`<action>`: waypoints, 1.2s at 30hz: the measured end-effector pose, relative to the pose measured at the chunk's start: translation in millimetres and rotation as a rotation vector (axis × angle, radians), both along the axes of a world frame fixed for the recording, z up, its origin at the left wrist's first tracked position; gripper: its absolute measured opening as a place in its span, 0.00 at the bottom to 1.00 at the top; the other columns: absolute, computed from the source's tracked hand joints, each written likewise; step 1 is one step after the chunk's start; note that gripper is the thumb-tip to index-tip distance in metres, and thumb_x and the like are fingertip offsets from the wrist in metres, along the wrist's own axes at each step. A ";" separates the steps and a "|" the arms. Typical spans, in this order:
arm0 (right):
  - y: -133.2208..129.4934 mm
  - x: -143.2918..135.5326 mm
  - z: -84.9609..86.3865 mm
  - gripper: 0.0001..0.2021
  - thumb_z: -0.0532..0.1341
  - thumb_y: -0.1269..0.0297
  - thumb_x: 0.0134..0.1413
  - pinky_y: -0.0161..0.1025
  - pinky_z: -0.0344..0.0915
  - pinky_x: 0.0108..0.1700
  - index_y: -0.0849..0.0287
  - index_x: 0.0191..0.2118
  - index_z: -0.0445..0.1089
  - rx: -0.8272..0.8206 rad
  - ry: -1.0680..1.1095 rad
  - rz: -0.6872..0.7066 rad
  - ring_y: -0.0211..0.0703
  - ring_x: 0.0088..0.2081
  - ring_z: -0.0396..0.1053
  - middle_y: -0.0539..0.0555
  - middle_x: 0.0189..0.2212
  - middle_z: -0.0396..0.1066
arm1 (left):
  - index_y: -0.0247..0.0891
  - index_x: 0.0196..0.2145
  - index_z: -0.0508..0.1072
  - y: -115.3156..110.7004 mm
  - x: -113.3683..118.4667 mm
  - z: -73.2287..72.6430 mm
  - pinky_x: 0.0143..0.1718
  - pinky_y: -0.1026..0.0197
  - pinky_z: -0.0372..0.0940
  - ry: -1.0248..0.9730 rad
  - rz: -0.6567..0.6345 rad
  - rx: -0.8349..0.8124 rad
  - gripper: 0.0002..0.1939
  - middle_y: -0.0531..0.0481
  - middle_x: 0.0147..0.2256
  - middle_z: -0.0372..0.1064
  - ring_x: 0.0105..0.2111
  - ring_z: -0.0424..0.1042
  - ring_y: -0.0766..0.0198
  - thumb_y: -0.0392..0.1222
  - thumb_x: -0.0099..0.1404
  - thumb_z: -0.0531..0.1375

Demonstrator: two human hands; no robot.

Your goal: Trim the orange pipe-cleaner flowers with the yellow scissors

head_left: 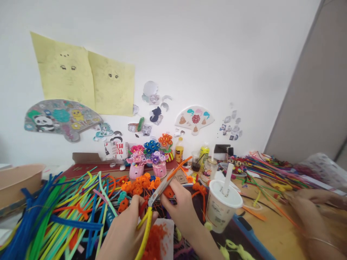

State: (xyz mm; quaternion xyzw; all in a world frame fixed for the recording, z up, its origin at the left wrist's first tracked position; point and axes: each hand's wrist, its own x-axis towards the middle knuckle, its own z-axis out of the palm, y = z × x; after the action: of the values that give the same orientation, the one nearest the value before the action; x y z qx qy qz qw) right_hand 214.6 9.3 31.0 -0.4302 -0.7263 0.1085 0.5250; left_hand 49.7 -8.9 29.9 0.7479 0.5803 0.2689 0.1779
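My left hand (123, 229) is closed around the yellow handles of a pair of scissors (155, 196), whose blades point up and away to the right. My right hand (181, 207) is closed just beside the blades. From its fingertips an orange pipe cleaner (179, 169) slants up to the right, next to the blade tips; the fingers partly hide its lower end. Under both hands lies a white sheet (169, 231) covered with orange fluff (154, 241). Just beyond the hands sits a cluster of orange pipe-cleaner flowers (139, 184).
Loose coloured pipe cleaners (78, 213) pile up at left. A lidded cup with a straw (223, 207) stands right of my right hand. Potted pipe-cleaner flowers (137, 166) and a juice bottle (179, 150) line the wall. Another person's hands (306, 213) work at far right.
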 end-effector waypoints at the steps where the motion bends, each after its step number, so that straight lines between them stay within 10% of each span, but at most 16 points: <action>1: 0.0 -0.2 -0.4 0.05 0.57 0.73 0.56 0.35 0.61 0.36 0.57 0.33 0.67 -0.002 0.001 -0.004 0.44 0.33 0.68 0.51 0.30 0.69 | 0.48 0.30 0.52 1.3 0.0 -0.5 0.29 0.61 0.58 0.007 0.003 0.003 0.10 0.53 0.25 0.68 0.26 0.73 0.54 0.53 0.63 0.47; 23: -0.9 1.5 5.9 0.04 0.59 0.73 0.55 0.36 0.63 0.39 0.59 0.35 0.71 0.000 0.028 0.062 0.45 0.36 0.69 0.53 0.33 0.71 | 0.47 0.31 0.47 4.6 -1.4 3.4 0.29 0.59 0.57 0.088 -0.002 -0.070 0.10 0.48 0.25 0.67 0.26 0.71 0.51 0.54 0.61 0.41; 36: 15.3 25.7 -0.3 0.04 0.61 0.66 0.53 0.39 0.67 0.37 0.59 0.31 0.72 -0.099 0.423 0.110 0.46 0.32 0.71 0.53 0.29 0.74 | 0.48 0.28 0.46 4.6 -2.2 0.5 0.28 0.64 0.53 0.015 -0.091 -0.043 0.12 0.60 0.21 0.56 0.24 0.66 0.60 0.54 0.62 0.44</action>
State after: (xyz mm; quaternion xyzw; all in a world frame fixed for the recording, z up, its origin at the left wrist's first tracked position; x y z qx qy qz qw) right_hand 240.3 24.7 30.7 -0.3828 -0.6161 0.2602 0.6373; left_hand 47.5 -4.2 30.3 0.7714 0.5527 0.2426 0.2015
